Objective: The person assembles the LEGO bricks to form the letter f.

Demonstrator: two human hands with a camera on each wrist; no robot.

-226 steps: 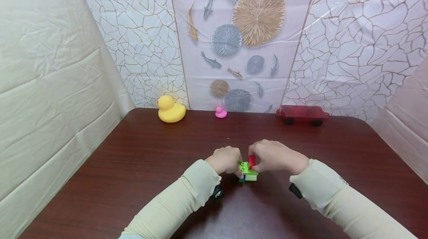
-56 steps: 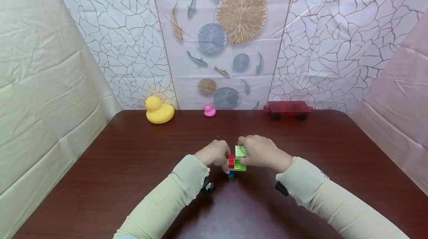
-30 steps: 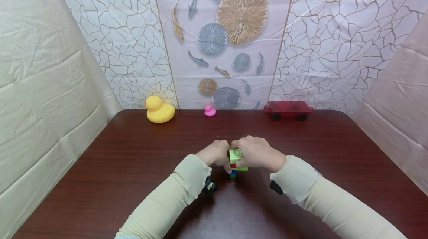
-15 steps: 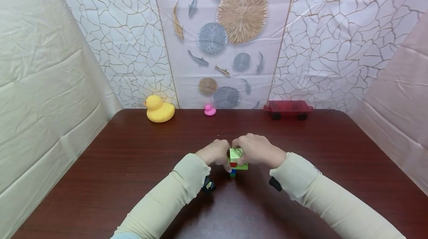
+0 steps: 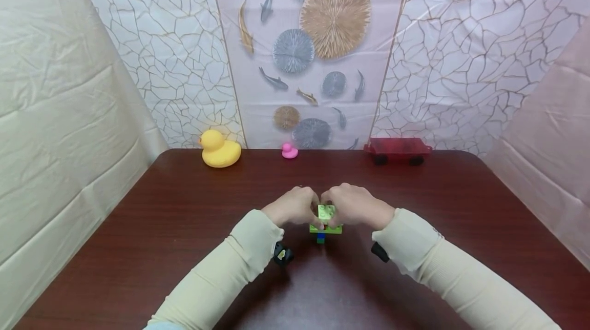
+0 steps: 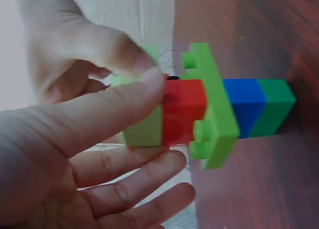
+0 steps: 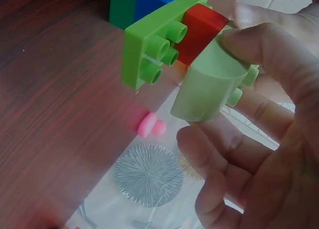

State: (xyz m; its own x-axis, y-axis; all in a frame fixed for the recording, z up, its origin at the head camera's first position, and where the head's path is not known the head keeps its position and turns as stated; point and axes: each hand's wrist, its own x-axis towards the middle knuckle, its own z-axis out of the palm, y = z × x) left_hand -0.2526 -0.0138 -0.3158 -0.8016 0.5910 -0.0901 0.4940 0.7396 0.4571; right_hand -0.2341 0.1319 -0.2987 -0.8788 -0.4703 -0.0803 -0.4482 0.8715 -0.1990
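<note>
A small tower of toy building bricks stands on the table between both hands. In the left wrist view, a dark green brick (image 6: 279,104) is at its base, followed by a blue brick (image 6: 242,107), a lime green plate (image 6: 218,114) with studs showing on both sides, and a red brick (image 6: 183,109). Topmost is a pale green brick (image 5: 325,211) with a curved side, over the red one. My left hand (image 5: 295,206) pinches this top brick between thumb and index finger, other fingers spread. From the right, my right hand (image 5: 357,207) pinches the same brick.
Along the back edge of the brown table (image 5: 152,227) are a yellow duck (image 5: 221,151), a small pink duck (image 5: 289,151) and a red wagon (image 5: 398,149) with black wheels. Patterned cloth (image 5: 295,99) hangs behind them.
The right hand, earlier on the red brick, brought the pale green brick to the plate's right, then left onto the red brick. The left hand moved up from the tower's side to the pale brick.
</note>
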